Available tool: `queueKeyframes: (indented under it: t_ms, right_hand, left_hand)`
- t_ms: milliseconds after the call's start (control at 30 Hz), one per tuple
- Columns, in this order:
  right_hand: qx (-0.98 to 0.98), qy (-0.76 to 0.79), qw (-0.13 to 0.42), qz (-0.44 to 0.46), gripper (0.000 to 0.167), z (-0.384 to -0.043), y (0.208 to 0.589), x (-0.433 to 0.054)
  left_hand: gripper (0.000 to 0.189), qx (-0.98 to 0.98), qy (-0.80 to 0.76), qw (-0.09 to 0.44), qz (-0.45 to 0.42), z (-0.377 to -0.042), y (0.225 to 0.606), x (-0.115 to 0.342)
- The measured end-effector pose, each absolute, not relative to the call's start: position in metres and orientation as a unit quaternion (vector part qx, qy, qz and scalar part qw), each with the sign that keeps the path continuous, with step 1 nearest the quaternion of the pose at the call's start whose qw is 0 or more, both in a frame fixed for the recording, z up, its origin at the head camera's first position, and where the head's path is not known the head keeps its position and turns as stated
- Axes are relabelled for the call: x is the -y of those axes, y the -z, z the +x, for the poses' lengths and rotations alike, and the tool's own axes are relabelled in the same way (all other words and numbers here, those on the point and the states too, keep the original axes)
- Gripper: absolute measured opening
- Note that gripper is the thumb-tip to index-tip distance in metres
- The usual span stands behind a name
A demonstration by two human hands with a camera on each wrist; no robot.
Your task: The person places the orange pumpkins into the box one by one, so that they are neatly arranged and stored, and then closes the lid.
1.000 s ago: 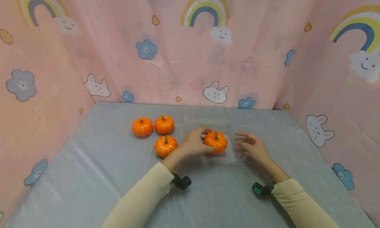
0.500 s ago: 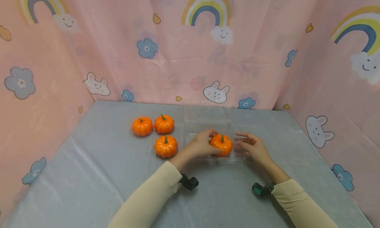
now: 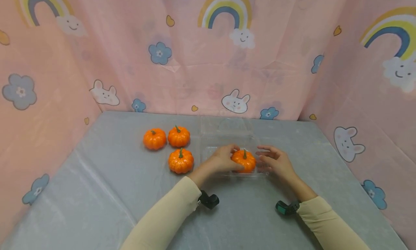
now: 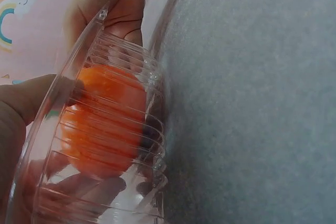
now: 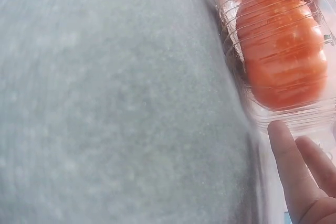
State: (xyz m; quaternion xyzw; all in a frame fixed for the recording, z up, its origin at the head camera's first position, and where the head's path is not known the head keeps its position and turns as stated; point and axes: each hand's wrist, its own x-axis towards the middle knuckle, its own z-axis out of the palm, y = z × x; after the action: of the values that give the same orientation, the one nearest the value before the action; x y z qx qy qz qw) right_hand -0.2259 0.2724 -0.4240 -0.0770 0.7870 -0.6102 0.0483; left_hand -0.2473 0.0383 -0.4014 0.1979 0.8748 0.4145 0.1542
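Head view shows us the left hand (image 3: 225, 159) with fingers curled round a pumpkin (image 3: 247, 163) inside the clear box (image 3: 209, 149), near its right end, which we should release softly, letting the loosely spread right hand (image 3: 277, 162) guard that end.

A grey tablecloth (image 3: 94, 170) spreads across the scene, creased at the left. Pink curtains (image 3: 198, 80) hang along its left, far and right sides, printed with rainbows (image 3: 225, 4), smiling clouds (image 3: 242, 38), blue flowers (image 3: 160, 53) and white rabbit heads (image 3: 235, 102).
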Motion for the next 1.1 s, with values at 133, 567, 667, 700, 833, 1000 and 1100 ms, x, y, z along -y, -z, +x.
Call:
queueKeyframes:
  t_ms: [133, 567, 667, 700, 833, 1000, 1100]
  right_hand:
    - [-0.788, 0.609, 0.051, -0.077, 0.048, -0.2260, 0.4238, -0.2723]
    - [-0.785, 0.613, 0.052, -0.075, 0.049, -0.2278, 0.4226, -0.2718]
    - [-0.784, 0.614, 0.055, -0.075, 0.049, -0.2280, 0.4221, -0.2713]
    - [-0.784, 0.613, 0.056, -0.076, 0.049, -0.2281, 0.4222, -0.2712]
    - [-0.791, 0.604, 0.049, -0.079, 0.048, -0.2281, 0.4233, -0.2718]
    - [-0.794, 0.602, 0.044, -0.077, 0.047, -0.2269, 0.4256, -0.2734]
    - [-0.790, 0.606, 0.049, -0.075, 0.047, -0.2263, 0.4262, -0.2726]
  left_hand:
    - [0.062, -0.875, -0.411, 0.157, 0.201, -0.2468, 0.4007, -0.0401]
    - [0.064, -0.877, -0.404, 0.156, 0.210, -0.2457, 0.3979, -0.0423]
    - [0.064, -0.879, -0.400, 0.152, 0.210, -0.2461, 0.3975, -0.0417]
    - [0.064, -0.879, -0.400, 0.151, 0.210, -0.2463, 0.3975, -0.0415]
    - [0.065, -0.877, -0.405, 0.156, 0.209, -0.2471, 0.3982, -0.0413]
    - [0.065, -0.869, -0.415, 0.165, 0.214, -0.2470, 0.3995, -0.0421]
    - [0.067, -0.866, -0.419, 0.164, 0.217, -0.2467, 0.4003, -0.0410]
